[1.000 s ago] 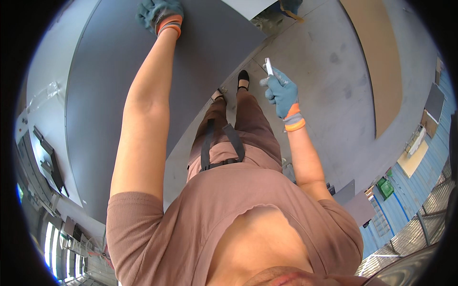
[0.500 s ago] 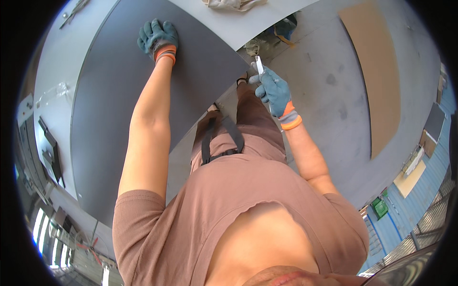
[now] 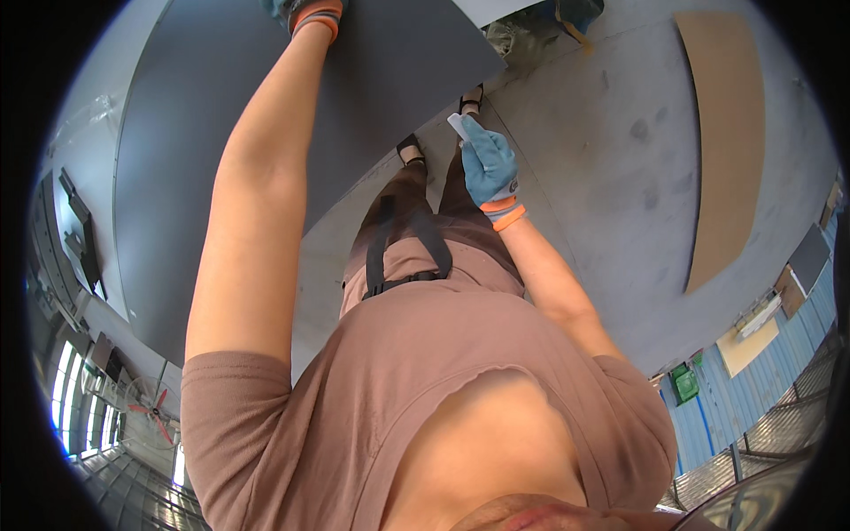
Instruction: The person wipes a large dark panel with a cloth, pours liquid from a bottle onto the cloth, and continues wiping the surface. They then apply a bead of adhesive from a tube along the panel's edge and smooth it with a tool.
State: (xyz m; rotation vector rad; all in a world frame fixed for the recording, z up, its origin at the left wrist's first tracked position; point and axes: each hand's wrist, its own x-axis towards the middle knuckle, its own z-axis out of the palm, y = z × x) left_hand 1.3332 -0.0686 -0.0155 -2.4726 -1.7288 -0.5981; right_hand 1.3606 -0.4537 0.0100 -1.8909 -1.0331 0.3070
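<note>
At the top edge is my left hand point(image 3: 299, 7), in a blue-grey glove with an orange cuff, over a large dark grey panel point(image 3: 208, 133). The picture's edge cuts off its fingers, so I cannot tell how they lie. My right hand point(image 3: 491, 162), gloved the same way, is closed around a small flat white tool point(image 3: 458, 126), whose end sticks out past the fingers. It is held in front of my legs, to the right of the panel's near corner. The glove hides the rest of the tool, and its kind does not show.
A long brown board point(image 3: 728, 150) lies on the right on a grey surface. Crumpled clear plastic point(image 3: 518, 40) sits beyond the panel's corner. Dark bars point(image 3: 81, 232) are at far left. A green container point(image 3: 683, 383) and a fan point(image 3: 154, 411) stand farther off.
My left hand has gone farther up, partly out of the picture. My right hand has come slightly left and lower, and its fingers look more closed around the white tool.
</note>
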